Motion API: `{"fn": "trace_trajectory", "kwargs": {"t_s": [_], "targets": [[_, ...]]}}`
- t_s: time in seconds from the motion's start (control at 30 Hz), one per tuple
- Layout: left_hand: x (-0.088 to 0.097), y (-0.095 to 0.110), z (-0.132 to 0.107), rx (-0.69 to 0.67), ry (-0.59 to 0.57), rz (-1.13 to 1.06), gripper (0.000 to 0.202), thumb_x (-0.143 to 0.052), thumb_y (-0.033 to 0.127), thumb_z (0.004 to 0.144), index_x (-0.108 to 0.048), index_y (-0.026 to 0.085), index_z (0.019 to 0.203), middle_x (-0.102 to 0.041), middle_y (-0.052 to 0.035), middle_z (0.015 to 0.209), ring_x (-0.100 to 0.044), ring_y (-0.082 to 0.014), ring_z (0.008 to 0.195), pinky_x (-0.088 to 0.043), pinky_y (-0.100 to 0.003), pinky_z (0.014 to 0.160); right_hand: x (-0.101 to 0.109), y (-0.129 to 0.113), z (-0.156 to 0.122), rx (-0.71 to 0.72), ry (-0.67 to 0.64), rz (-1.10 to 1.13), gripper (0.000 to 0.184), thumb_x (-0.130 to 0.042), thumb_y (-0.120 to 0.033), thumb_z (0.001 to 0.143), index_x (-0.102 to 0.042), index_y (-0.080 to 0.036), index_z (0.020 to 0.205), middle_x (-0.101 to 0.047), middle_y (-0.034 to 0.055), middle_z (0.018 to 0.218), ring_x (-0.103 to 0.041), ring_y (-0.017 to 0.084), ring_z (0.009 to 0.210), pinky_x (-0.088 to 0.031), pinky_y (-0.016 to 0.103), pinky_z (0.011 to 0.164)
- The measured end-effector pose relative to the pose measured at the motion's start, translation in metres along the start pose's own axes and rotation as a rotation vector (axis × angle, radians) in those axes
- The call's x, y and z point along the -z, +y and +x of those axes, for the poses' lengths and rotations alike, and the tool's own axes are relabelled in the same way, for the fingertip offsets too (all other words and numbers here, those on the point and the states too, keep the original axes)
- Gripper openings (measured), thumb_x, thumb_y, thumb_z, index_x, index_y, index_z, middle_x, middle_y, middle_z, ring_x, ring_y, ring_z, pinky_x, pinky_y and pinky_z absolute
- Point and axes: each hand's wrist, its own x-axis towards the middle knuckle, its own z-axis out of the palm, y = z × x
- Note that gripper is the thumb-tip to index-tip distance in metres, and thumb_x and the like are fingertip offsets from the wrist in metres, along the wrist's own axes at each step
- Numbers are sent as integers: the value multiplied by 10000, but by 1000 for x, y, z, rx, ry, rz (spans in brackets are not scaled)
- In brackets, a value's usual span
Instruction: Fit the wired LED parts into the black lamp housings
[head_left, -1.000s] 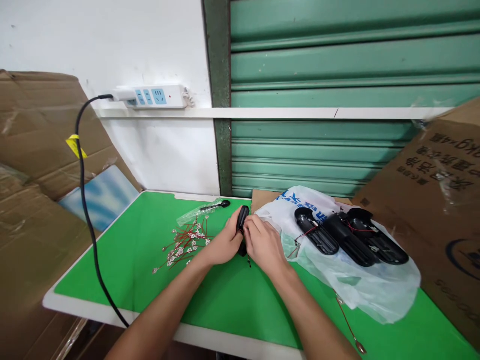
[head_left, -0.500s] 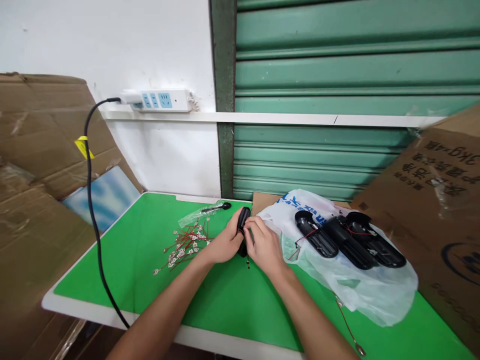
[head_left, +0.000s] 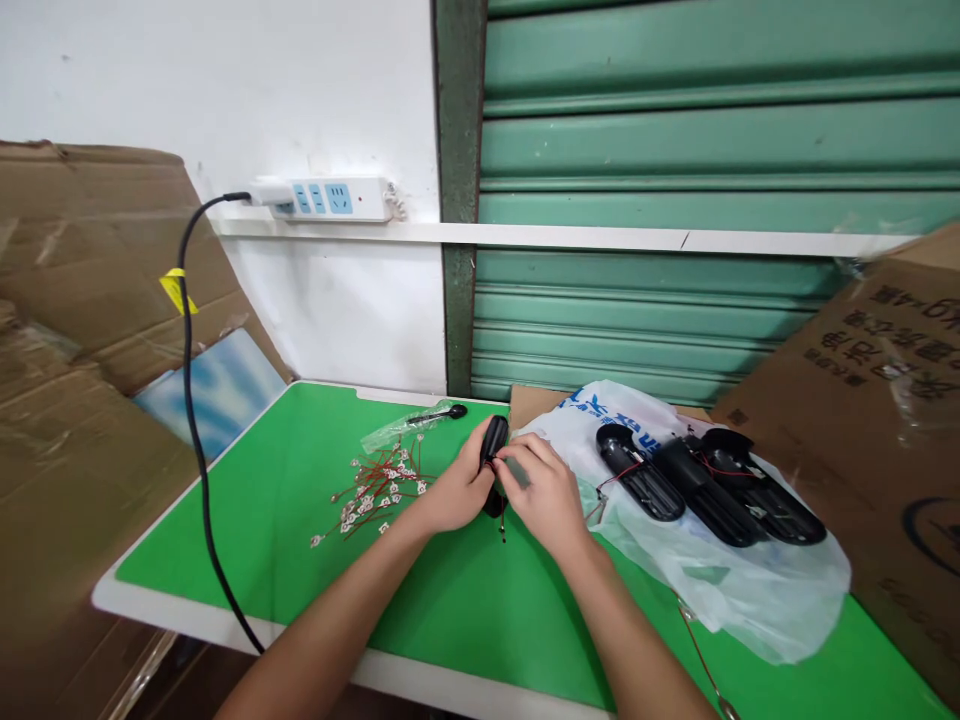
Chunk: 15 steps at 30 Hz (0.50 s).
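Note:
My left hand (head_left: 457, 490) wraps round a long black plastic housing (head_left: 494, 440), which stands tilted over the green table top (head_left: 300, 520). My right hand (head_left: 544, 490) is closed at the housing's right side, thumb and fingers pinching at it. A thin red wire (head_left: 502, 520) hangs from the housing between both hands. What the right fingertips pinch is too small to make out.
A heap of small red-wired parts (head_left: 375, 485) and a clear bag with a black tool (head_left: 420, 420) lie left of my hands. Three black housings (head_left: 705, 485) rest on a white plastic bag (head_left: 720, 570) at right. Cardboard boxes (head_left: 877, 420) flank the table. A black cable (head_left: 199, 440) runs from a power strip (head_left: 322, 197).
The hands keep the same hold on the housing. The view has shifted slightly, so everything sits a little further right in the frame.

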Motion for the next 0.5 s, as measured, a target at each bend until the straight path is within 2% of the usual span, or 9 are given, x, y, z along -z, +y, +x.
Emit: {"fn": "trace_trajectory", "kwargs": {"t_s": [0.13, 0.3, 0.5], "targets": [[1, 4, -2, 10, -14, 8, 710, -375, 220, 947, -119, 53, 1588, -202, -175, 1656, -187, -226, 1551, -88, -413, 1293, 1, -1, -1, -4, -34, -1, 116, -553, -183, 960, -645, -180, 889, -650, 61, 895, -612, 201, 849, -479, 318, 758], [9, 8, -1, 95, -40, -114, 688, -370, 235, 957, -145, 112, 1595, -276, -133, 1640, -256, -227, 1529, -148, -417, 1282, -1, -3, 1, -20, 29, 170, 116, -555, -171, 968, -658, -184, 915, -671, 55, 927, -634, 167, 869, -495, 280, 783], [12, 8, -1, 99, -59, -105, 689, -381, 229, 950, -148, 114, 1588, -330, -143, 1610, -313, -226, 1501, -166, -430, 1279, -3, -2, 1, -1, 37, 178, 126, -548, -178, 970, -661, -185, 914, -673, 65, 920, -645, 172, 852, -512, 288, 772]]}}
